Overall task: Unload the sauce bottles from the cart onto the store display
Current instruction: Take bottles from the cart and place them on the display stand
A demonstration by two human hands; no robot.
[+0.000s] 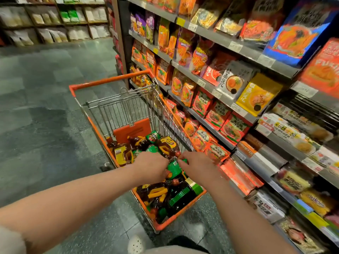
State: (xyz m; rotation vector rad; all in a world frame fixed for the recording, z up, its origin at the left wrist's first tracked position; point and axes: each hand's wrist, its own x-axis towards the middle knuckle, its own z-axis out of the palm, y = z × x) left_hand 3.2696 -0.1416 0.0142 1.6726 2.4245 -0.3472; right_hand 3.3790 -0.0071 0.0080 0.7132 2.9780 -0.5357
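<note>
Both hands reach into the cart (102, 128): left hand (149, 166) and right hand (199, 166) curl their fingers around a green-labelled bottle (174, 168); shelves (207, 85) at three o'clock.

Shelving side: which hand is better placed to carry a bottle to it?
Probably the right hand: it is nearer the shelves. Both hands reach into the cart, the left hand on the aisle side.
</note>
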